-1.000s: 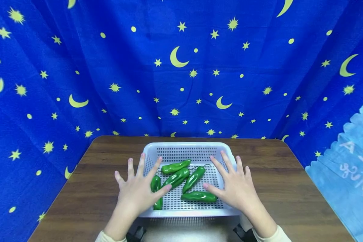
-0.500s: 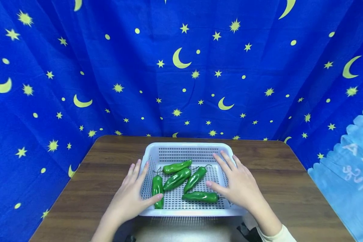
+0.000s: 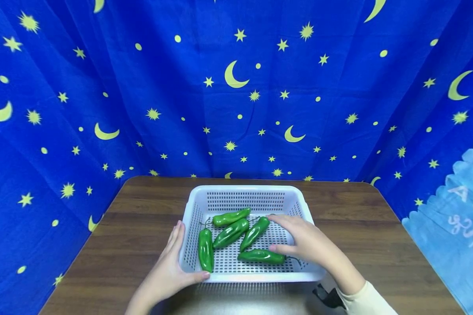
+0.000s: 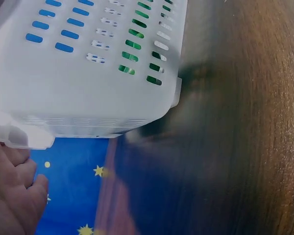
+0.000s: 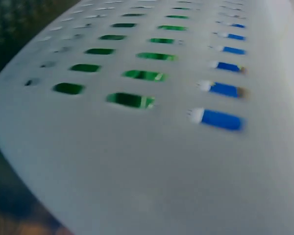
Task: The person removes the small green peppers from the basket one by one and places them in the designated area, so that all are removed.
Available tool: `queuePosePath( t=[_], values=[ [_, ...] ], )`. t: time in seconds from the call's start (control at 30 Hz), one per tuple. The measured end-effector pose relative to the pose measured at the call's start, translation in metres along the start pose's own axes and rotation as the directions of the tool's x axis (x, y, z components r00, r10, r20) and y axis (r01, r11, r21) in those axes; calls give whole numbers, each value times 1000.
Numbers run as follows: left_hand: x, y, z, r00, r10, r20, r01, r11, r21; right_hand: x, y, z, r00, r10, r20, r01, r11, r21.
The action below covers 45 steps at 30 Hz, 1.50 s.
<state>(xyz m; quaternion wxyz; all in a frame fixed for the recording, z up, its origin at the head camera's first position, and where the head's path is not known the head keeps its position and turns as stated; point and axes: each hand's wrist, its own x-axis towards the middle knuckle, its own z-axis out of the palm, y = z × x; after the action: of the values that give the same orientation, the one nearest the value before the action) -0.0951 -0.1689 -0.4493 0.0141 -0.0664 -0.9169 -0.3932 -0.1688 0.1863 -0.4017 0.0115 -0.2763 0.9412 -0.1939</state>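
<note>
Backdrop [image 3: 205,105]: blue, printed with yellow moons and stars.
Table [image 3: 370,236]: brown wood-grain, beneath white basket [image 3: 260,277].
Peppers [image 3: 230,234]: five, green, lying inside basket.
Left hand [image 3: 170,271]: spread wide at basket's near-left corner, touching near rim.
Right hand [image 3: 302,238]: loosely parted over basket's right side, gripping nothing; contact with nearest peppers impossible to tell.

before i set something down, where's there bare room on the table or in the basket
Bare: table left of the left hand and right of the right hand; in the basket, a patch between leftmost pepper and front pepper. Crowded: basket middle, where three peppers bunch.
</note>
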Motion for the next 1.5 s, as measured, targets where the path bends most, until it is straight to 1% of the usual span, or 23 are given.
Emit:
queuePosePath(
  t=[0.07,0.13,0.2,0.3,0.37,0.47,0.57,0.67,0.8,1.13,1.27,1.4,1.5],
  values=[
    [0,1,0,1000,-7,-3,7,1000,-3,2,3,3,998,-30,62,29,999,17],
    [-1,1,0,1000,-14,-4,14,1000,1,4,5,8,991,-63,120,61,998,21],
    [-2,2,0,1000,-25,-2,25,1000,3,6,7,12,980,-107,170,107,994,11],
    [-3,4,-1,999,-40,2,40,999,11,10,9,19,961,-144,238,150,989,-7],
    [-3,5,-1,999,-52,6,52,999,13,12,9,23,948,-153,278,164,986,-19],
    [-2,6,-2,998,-63,10,62,998,23,14,9,28,934,-144,326,157,988,-14],
    [-1,7,-3,998,-61,8,61,998,33,16,7,32,922,-138,362,151,989,-6],
    [0,5,-2,999,-39,-10,39,998,45,16,7,36,918,-142,369,158,987,-15],
    [0,3,-2,999,-23,-22,25,998,54,16,7,38,922,-141,360,162,986,-29],
    [1,4,-1,999,-50,0,50,998,45,16,7,39,924,-135,357,152,988,-21],
    [1,3,0,998,-65,21,65,998,18,14,7,39,925,-127,358,142,990,-17],
    [2,3,0,995,-86,45,87,996,-11,13,7,40,926,-134,352,153,988,-28],
    [1,3,1,995,-88,47,89,996,-25,12,8,40,925,-153,347,173,985,-24]
  ],
)
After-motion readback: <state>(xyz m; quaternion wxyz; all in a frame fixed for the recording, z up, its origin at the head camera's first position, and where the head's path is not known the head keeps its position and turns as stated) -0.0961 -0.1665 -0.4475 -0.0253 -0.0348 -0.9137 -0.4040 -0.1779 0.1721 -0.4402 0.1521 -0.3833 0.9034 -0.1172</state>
